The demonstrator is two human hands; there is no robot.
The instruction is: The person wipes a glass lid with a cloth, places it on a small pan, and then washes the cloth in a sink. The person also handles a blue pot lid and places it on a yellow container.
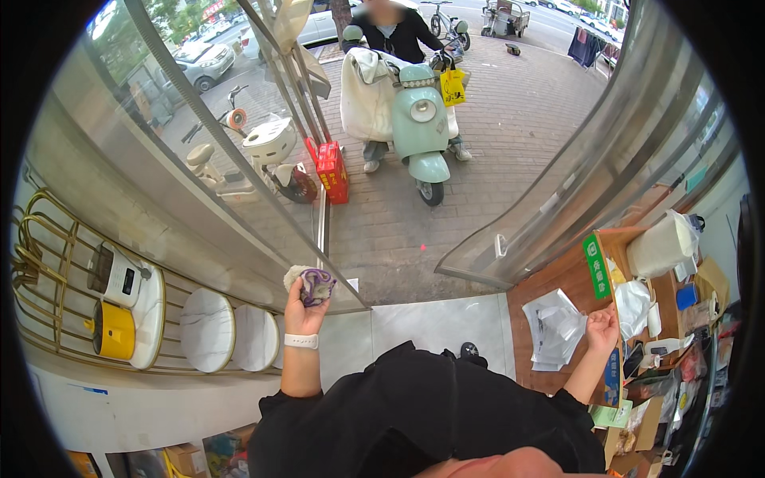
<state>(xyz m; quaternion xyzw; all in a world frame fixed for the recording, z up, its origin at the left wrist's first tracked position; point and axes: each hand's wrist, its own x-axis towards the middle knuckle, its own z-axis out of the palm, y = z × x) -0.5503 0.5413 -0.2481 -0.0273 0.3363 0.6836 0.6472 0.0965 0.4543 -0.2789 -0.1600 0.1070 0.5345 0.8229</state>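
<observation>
My left hand (306,310) is raised in front of the glass door and grips a folded, fuzzy beige cloth (317,285) with purple edging. A white band (301,341) circles that wrist. On the other side, my right hand (601,328) is at the raised edge of a wooden counter (544,310), its fingers curled. Whether it touches the edge or holds anything small is unclear. Clear plastic bags (553,331) lie on the counter just left of this hand. A green sign (595,266) with writing is fixed to the edge beyond it.
Door glass (239,197) stands at left, more glass (538,215) at right. Outside, a person (400,30) sits on a mint-green scooter (421,119) facing the doorway. A red box (332,173) stands by the door frame. Left, a gold rack (60,287) holds a yellow pot (113,328).
</observation>
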